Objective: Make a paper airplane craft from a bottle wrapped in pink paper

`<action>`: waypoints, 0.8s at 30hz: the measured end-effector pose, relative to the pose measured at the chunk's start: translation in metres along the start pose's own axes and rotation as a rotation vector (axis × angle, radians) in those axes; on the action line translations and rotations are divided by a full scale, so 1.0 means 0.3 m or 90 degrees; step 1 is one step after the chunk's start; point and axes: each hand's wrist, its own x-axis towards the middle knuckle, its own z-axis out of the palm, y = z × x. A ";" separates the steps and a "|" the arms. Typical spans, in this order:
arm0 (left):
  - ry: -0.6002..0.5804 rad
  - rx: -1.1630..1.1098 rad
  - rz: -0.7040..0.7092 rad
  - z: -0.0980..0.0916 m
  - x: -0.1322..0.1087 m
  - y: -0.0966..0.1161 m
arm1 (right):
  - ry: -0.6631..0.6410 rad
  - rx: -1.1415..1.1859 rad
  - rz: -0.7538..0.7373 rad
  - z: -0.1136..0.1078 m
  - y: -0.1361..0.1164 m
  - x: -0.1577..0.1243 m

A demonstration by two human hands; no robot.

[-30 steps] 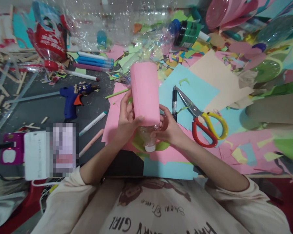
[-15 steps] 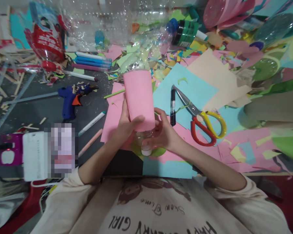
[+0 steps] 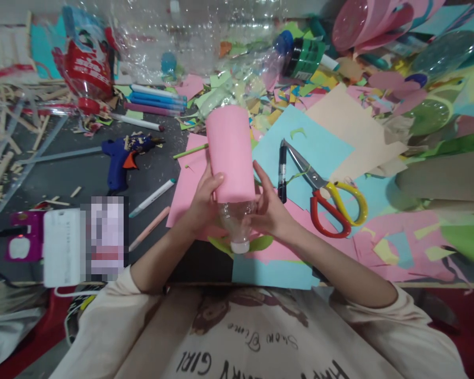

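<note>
A clear plastic bottle (image 3: 237,218) wrapped in pink paper (image 3: 229,152) lies between my hands, its white cap (image 3: 239,246) pointing toward me. My left hand (image 3: 205,202) grips its left side, with the thumb on the paper near the lower edge. On the other side, my right hand (image 3: 270,210) has its fingers around the bare neck end, thumb against the clear plastic. Beneath the bottle are a pink sheet (image 3: 185,184) and a green paper piece (image 3: 263,242). A black pen (image 3: 282,171) and scissors (image 3: 319,184) with red and yellow handles lie right of my right hand.
A blue glue gun (image 3: 116,163) and several markers (image 3: 154,197) lie to the left. Large clear bottles (image 3: 161,37) and paper scraps (image 3: 272,105) fill the back. Blue paper (image 3: 300,142) lies at centre right, and a white power strip (image 3: 62,247) at the left front.
My left thumb has slid left toward the paper's edge. My right fingers have straightened somewhat and shifted, showing more of the bottle's clear neck. The view has moved slightly.
</note>
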 end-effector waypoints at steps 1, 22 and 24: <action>0.027 -0.025 0.009 0.001 0.006 -0.003 | 0.029 -0.031 -0.005 -0.001 -0.007 -0.007; 0.047 -0.017 0.028 0.006 0.026 -0.046 | 0.090 -0.076 -0.014 -0.014 -0.022 -0.005; 0.048 0.008 0.026 -0.002 0.020 -0.042 | 0.087 -0.095 -0.018 -0.015 -0.024 -0.005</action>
